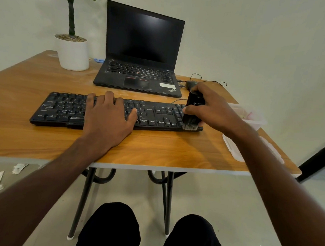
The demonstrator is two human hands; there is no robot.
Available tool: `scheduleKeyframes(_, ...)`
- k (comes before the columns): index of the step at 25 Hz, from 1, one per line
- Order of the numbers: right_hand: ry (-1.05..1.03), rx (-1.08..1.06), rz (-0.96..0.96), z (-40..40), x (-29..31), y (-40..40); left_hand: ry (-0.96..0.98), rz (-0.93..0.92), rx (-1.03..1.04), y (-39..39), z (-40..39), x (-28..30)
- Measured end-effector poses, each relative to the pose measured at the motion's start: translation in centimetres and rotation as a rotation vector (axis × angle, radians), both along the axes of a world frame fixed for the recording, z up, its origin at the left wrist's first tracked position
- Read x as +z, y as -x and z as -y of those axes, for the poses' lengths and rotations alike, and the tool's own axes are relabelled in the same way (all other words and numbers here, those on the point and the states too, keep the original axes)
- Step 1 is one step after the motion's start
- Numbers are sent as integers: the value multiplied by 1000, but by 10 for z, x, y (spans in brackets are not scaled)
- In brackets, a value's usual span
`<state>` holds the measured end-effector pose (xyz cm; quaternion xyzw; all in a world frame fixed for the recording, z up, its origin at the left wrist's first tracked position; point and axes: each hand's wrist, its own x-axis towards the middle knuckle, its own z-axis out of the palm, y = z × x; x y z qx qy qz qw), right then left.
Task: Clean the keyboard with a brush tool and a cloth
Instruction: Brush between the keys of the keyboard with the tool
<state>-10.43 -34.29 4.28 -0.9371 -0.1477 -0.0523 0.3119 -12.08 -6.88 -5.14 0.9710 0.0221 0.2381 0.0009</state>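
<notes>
The keyboard [105,110] is long and black, and it lies flat on the wooden table [156,151] with its long side going from left to right, straight across in front of the person. The left hand [108,117] lies open and flat on the middle of the keyboard, with its fingers spread over the keys and not gripping anything. The right hand [214,109] is wrapped around the brush tool [192,113], a black block with small white letters on it. The thumb is on the side facing the left hand and the fingers go over the top. The brush tool stands almost straight up, leaning a little away from the person, with its long side going up and down. Its light bristles point down and touch the keys at the right end of the keyboard, right at the near edge. Just past the right hand sits a dark mouse [191,84] with a thin wire. Past the left hand, farther back, a black laptop [143,51] stands open with a dark screen. A white pot with a green plant [73,50] is at the far corner, well to the left of the left hand. To the right of the right hand there is a clear plastic box [253,117] near the table edge. Something pale is inside it, but it is too blurry to tell what. A clear lid [234,148] lies flat on the table just below the right wrist, near the box.
</notes>
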Motion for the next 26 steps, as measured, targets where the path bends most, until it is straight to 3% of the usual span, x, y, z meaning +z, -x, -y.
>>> scheduleKeyframes(3,-54,23,-9,-15,-3,-26,-14,-11,-1,0,1,0)
scheduleKeyframes(8,-106,-40,152,-32,-10,-60,-10,-18,10,-1,1,1)
scheduleKeyframes(16,-70,-82,194,-14,-21,6,4,6,4,1,1,-1)
scheduleKeyframes(22,-265,-99,238,-47,-29,22,12,2,0,1,1,1)
scheduleKeyframes(26,-98,-28,299,-52,-34,23,26,15,-1,-1,0,-1)
